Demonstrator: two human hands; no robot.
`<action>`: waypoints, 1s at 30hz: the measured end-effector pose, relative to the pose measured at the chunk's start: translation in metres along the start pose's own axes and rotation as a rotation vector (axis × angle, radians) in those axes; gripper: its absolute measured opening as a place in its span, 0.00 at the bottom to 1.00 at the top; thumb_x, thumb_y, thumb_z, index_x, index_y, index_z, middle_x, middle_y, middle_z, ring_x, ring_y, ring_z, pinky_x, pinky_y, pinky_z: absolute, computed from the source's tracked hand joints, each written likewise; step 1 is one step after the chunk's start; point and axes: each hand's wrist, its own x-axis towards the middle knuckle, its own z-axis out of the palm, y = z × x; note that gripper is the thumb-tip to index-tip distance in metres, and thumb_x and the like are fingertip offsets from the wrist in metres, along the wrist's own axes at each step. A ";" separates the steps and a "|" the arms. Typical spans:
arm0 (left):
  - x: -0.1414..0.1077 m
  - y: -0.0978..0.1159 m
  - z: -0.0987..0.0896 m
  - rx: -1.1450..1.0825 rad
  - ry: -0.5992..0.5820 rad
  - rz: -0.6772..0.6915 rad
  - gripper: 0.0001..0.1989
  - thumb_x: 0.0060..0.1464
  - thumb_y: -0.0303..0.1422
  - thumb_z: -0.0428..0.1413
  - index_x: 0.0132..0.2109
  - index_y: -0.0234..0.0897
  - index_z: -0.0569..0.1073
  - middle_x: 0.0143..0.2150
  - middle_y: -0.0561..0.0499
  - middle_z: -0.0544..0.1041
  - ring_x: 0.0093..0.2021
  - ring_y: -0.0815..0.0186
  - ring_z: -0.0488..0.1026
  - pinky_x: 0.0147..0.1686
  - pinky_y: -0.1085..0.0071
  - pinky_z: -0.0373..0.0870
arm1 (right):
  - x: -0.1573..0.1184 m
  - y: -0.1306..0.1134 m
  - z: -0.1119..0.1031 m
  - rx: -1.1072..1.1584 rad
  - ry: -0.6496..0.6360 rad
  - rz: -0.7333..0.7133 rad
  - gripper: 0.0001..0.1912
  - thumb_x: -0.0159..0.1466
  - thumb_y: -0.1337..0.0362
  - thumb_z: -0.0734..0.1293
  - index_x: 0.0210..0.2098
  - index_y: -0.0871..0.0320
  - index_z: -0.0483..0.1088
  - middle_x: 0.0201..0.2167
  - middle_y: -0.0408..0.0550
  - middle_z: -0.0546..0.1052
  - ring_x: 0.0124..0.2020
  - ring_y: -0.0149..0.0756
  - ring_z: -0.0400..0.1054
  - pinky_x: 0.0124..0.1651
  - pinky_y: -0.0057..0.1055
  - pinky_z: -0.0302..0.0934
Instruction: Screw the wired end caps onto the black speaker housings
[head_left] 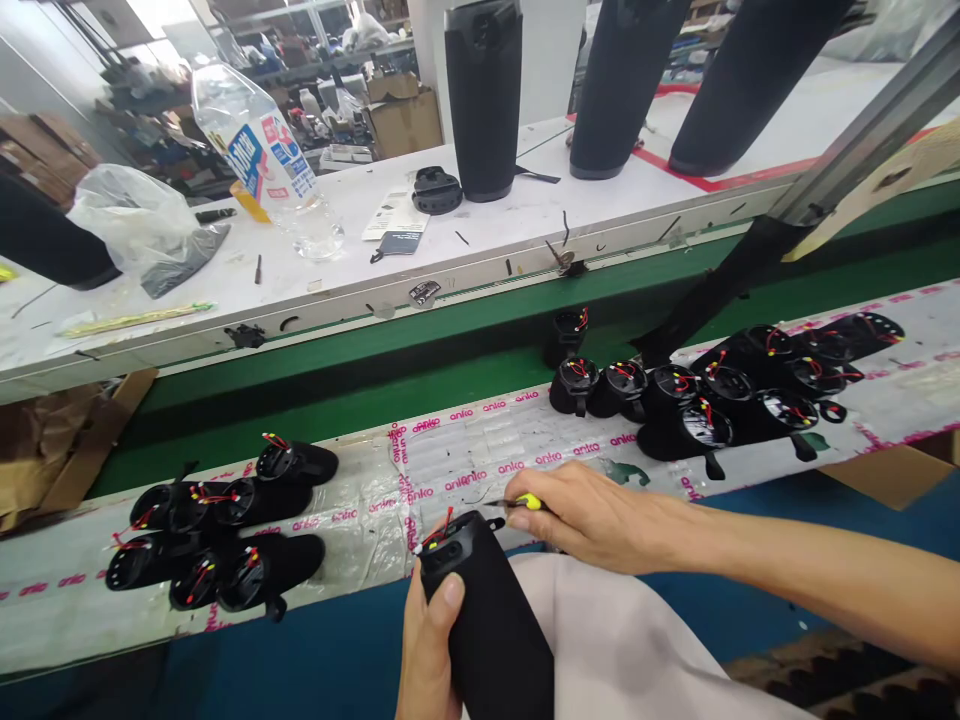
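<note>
Black cylinder (491, 620) in left hand (429, 640), gripped; red wires (436, 536) just beyond; yellow-handled tool (531, 502) in right hand (600, 515), pinched.

A labelled clear bottle (261, 155) sits near a crumpled plastic bag (135, 220) on the white shelf (502, 225).

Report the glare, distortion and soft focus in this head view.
Head view: glossy sheen on the plastic-covered work surface; head view: the black cylinders at upper right lean outward, probably wide-angle distortion; head view: the cluttered background shelving looks soft, and the far tip of the yellow-handled tool is hard to make out.
</note>
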 end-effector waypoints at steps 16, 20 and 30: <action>-0.005 0.011 0.008 0.128 -0.217 0.076 0.36 0.54 0.52 0.71 0.65 0.44 0.79 0.65 0.42 0.83 0.68 0.39 0.75 0.62 0.51 0.76 | 0.000 0.003 0.028 0.182 0.006 0.106 0.20 0.79 0.46 0.61 0.60 0.52 0.69 0.43 0.47 0.83 0.44 0.45 0.76 0.48 0.40 0.67; -0.003 0.010 0.008 0.204 -0.212 0.132 0.36 0.53 0.54 0.70 0.64 0.43 0.77 0.64 0.41 0.83 0.66 0.39 0.77 0.64 0.50 0.74 | -0.006 -0.008 0.020 -0.216 0.020 0.059 0.13 0.80 0.52 0.64 0.53 0.54 0.71 0.40 0.46 0.83 0.38 0.44 0.78 0.41 0.37 0.62; 0.003 0.002 0.007 0.331 -0.097 0.253 0.52 0.49 0.56 0.71 0.76 0.45 0.65 0.67 0.44 0.82 0.71 0.42 0.73 0.68 0.53 0.68 | -0.001 -0.013 0.008 -0.749 -0.065 -0.258 0.19 0.83 0.50 0.59 0.43 0.56 0.68 0.31 0.46 0.79 0.24 0.38 0.71 0.27 0.38 0.35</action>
